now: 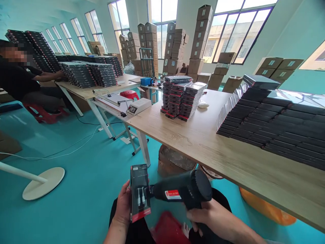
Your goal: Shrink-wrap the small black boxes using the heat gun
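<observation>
My left hand holds a black and red box upright over my lap, with its printed face toward me. White cable plugs show on that face. In my right hand is the handle of a black heat gun with a red and white label. The gun's nozzle points left, at the right side of the box, and overlaps its edge in view; whether they touch I cannot tell.
On the wooden table stand wrapped box stacks and a big pile of black boxes. A sealing machine adjoins its left end. A seated person works at far left. A white stand base is on the floor.
</observation>
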`<state>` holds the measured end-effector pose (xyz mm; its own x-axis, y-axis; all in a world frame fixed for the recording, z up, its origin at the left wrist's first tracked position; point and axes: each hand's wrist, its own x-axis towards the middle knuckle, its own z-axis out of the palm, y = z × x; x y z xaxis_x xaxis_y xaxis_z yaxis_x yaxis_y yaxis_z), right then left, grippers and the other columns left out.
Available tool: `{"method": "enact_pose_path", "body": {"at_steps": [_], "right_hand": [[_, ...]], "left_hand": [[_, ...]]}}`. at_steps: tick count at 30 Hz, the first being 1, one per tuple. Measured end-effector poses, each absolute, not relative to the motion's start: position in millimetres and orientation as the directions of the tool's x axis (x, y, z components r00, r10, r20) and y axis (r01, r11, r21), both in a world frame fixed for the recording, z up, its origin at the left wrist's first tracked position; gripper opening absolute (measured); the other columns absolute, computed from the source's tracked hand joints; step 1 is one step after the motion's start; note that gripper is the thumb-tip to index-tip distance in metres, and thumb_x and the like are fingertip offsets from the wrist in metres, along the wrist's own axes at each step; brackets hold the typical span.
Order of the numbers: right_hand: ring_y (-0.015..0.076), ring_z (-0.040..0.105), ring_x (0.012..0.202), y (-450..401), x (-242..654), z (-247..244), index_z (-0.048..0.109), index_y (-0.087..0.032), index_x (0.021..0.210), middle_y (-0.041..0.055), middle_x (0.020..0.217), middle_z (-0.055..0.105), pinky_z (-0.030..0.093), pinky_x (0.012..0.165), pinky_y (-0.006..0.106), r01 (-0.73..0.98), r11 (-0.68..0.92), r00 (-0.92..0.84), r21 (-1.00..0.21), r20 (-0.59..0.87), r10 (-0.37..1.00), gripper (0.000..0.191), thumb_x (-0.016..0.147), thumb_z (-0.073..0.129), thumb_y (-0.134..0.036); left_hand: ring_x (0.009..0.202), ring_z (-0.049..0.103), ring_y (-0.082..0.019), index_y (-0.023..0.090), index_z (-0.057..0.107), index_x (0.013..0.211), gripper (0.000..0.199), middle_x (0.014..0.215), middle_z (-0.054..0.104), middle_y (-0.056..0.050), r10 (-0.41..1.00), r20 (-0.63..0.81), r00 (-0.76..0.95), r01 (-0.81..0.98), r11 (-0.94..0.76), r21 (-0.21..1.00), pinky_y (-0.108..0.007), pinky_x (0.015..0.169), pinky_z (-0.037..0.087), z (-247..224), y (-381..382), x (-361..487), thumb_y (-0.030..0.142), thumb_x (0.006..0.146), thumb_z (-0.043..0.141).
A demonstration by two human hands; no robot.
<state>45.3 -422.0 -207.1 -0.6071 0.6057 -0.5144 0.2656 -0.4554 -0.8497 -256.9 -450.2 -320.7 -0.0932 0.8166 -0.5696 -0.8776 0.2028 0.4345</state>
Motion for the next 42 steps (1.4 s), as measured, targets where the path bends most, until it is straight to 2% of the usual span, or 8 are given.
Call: {"method": "enact_pose_path", "body": {"at_steps": [8,11,15,19,23,28,35,42], "right_hand": [[0.0208,0.061,0.072,-441,41,-212,0.069,-0.016,0.074,0.0041,0.072,0.067,0.046,0.073,0.034,0.082,-0.579,-0.662,-0.811,-0.479,0.576,0.029,0.070,0.081,-0.042],[0.0186,0.054,0.060,-442,29,-213,0.068,-0.016,0.071,0.0020,0.060,0.061,0.045,0.067,0.035,0.011,-0.583,-0.604,-0.813,-0.470,0.643,0.035,0.071,0.076,-0.050],[0.0181,0.057,0.065,-441,19,-211,0.068,-0.014,0.069,0.0036,0.064,0.064,0.042,0.068,0.033,0.094,-0.583,-0.660,-0.807,-0.489,0.570,0.021,0.071,0.072,-0.034],[0.0173,0.053,0.058,-441,16,-213,0.063,-0.017,0.070,0.0001,0.058,0.059,0.040,0.061,0.033,0.095,-0.529,-0.523,-0.844,-0.494,0.694,0.023,0.072,0.069,-0.039],[0.0176,0.055,0.059,-440,17,-219,0.062,-0.017,0.065,0.0009,0.058,0.059,0.040,0.061,0.033,0.163,-0.480,-0.608,-0.862,-0.471,0.639,0.020,0.071,0.068,-0.035],[0.0170,0.053,0.056,-433,25,-226,0.066,-0.016,0.077,-0.0001,0.056,0.060,0.040,0.059,0.031,0.031,-0.474,-0.462,-0.880,-0.433,0.774,0.027,0.072,0.072,-0.042],[0.0155,0.059,0.058,-431,60,-225,0.066,-0.015,0.092,0.0044,0.078,0.068,0.044,0.050,0.026,-0.129,-0.596,-0.582,-0.793,-0.426,0.693,0.039,0.072,0.081,-0.044],[0.0146,0.061,0.056,-437,64,-232,0.067,-0.012,0.093,0.0053,0.080,0.068,0.042,0.048,0.026,-0.181,-0.631,-0.570,-0.754,-0.442,0.693,0.044,0.069,0.084,-0.045]], "left_hand": [[0.074,0.073,-0.026,0.016,0.068,0.094,0.031,0.077,0.074,-0.007,0.617,-0.644,-0.452,-0.865,-0.128,0.484,-0.044,0.073,0.061,-344,-426,-269,0.037,0.097,0.044],[0.079,0.073,-0.028,0.016,0.068,0.097,0.033,0.079,0.074,-0.008,0.607,-0.653,-0.452,-0.869,-0.133,0.477,-0.047,0.077,0.060,-351,-426,-268,0.037,0.097,0.043],[0.075,0.073,-0.028,0.015,0.070,0.103,0.040,0.081,0.075,-0.010,0.630,-0.662,-0.406,-0.878,-0.069,0.473,-0.049,0.077,0.061,-352,-428,-261,0.040,0.098,0.041],[0.073,0.073,-0.026,0.015,0.070,0.108,0.036,0.081,0.076,-0.008,0.611,-0.648,-0.455,-0.868,-0.142,0.476,-0.044,0.071,0.061,-352,-429,-257,0.033,0.098,0.040],[0.075,0.074,-0.027,0.013,0.069,0.118,0.038,0.085,0.078,-0.009,0.615,-0.639,-0.462,-0.864,-0.149,0.481,-0.046,0.076,0.062,-355,-430,-260,0.026,0.092,0.045],[0.080,0.076,-0.028,0.011,0.066,0.127,0.046,0.092,0.079,-0.012,0.627,-0.628,-0.460,-0.868,-0.168,0.468,-0.043,0.073,0.063,-350,-433,-263,0.022,0.087,0.045],[0.066,0.074,-0.020,0.017,0.065,0.126,0.045,0.075,0.077,-0.002,0.562,-0.676,-0.477,-0.861,-0.144,0.487,-0.032,0.066,0.062,-345,-436,-266,0.018,0.084,0.049],[0.068,0.074,-0.023,0.018,0.068,0.122,0.050,0.074,0.076,-0.003,0.641,-0.639,-0.425,-0.880,-0.125,0.459,-0.042,0.078,0.062,-346,-436,-269,0.015,0.075,0.050]]}}
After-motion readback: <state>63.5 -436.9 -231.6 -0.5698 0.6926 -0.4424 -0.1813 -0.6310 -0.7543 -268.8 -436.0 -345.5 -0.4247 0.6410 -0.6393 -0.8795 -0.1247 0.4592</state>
